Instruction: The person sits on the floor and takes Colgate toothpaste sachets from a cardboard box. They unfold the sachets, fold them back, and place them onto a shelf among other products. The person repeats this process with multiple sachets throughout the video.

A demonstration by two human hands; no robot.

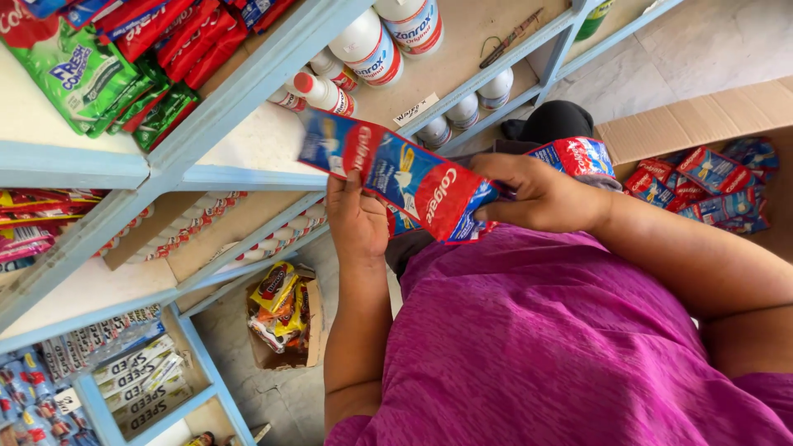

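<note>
Left hand [357, 219] and right hand [537, 194] both grasp a strip of red-and-blue toothpaste sachets [396, 177] (joined end to end), just below the light-blue shelf [248, 83].

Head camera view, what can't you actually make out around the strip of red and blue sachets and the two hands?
- Left hand: fingers hidden behind the strip of red and blue sachets.
- Right hand: fingertips covered by the strip's end.
- Cardboard box: cut off by the right edge.
- Lower shelf packets: too small to identify.
</note>
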